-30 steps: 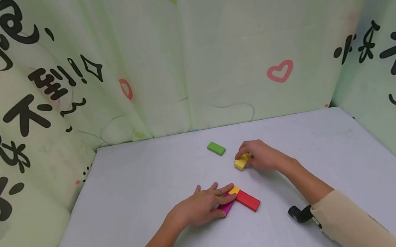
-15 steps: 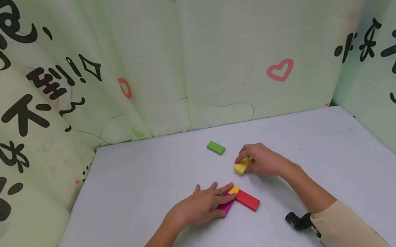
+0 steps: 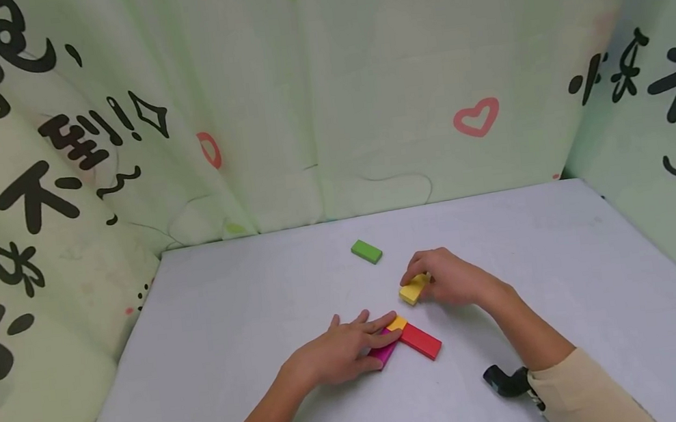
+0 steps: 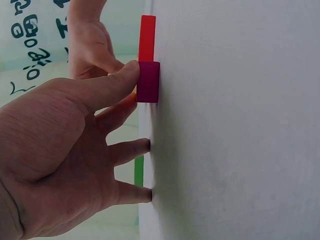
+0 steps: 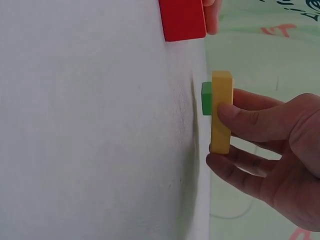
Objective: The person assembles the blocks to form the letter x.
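Between the thumb and fingers of my right hand, a yellow rectangular block is pinched, and the right wrist view shows its long side. My left hand lies with spread, mostly straight fingers over a small group of blocks. Its thumb touches the purple block, and its forefinger reaches the orange block. A red block meets the group at an angle on the right. The hand partly covers the purple and orange blocks. Its other fingertips rest on the table.
A green block lies alone on the white table, beyond the group. Pale green curtains with dark writing hang round the table's back and sides. Black camera mounts sit at both wrists.
My right hand has brought the yellow block slightly nearer to the group of blocks. My left hand and the green, red, orange and purple blocks stay in place.
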Available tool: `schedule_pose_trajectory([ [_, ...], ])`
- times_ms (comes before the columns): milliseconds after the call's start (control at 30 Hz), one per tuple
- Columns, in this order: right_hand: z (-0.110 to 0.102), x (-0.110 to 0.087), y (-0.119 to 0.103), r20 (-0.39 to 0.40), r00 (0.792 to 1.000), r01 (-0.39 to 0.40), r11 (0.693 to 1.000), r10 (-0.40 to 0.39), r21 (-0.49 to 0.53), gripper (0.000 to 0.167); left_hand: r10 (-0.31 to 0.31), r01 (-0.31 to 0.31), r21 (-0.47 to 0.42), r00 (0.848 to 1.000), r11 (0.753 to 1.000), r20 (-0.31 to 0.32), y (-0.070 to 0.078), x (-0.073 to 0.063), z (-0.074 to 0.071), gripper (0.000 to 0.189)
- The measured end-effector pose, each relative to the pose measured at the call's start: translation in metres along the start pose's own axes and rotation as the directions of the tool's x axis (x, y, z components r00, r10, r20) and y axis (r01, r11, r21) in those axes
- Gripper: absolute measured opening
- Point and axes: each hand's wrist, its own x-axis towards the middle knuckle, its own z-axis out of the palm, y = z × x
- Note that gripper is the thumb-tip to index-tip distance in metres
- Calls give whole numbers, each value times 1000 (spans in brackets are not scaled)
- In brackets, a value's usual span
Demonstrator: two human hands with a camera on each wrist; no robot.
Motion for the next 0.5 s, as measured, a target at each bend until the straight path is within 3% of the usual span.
schedule_pose_trajectory([
  [500, 7, 2, -10, 87, 996, 14, 999, -11, -30, 26, 1, -2, -11, 1000, 1000, -10, 0, -2, -1, 58],
])
